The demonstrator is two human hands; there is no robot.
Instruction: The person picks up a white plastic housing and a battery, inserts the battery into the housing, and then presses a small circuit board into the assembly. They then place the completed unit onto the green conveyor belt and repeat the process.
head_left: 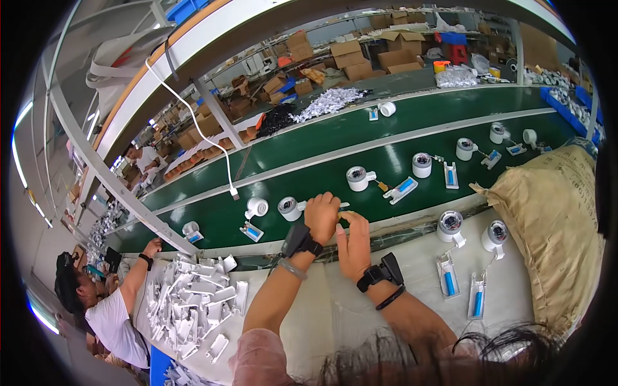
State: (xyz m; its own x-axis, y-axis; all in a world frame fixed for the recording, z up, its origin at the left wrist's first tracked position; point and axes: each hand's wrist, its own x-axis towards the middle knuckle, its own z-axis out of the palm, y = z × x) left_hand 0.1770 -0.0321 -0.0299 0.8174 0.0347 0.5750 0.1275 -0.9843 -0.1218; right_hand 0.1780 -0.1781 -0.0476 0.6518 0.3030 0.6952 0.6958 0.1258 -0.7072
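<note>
Presently, the left hand (322,219) is curling its fingers at the flat green conveyor belt (315,175); what it is pinching cannot be told. Just right of it, the right hand (354,243) is bending its fingers, grip likewise hidden. One white cylindrical housing with a dark round top (289,208) is sitting just left of the left hand.

Was bright; had tube lights (42,312) left of green conveyor (296,145), sheen on it; bowed, went black around it.
</note>
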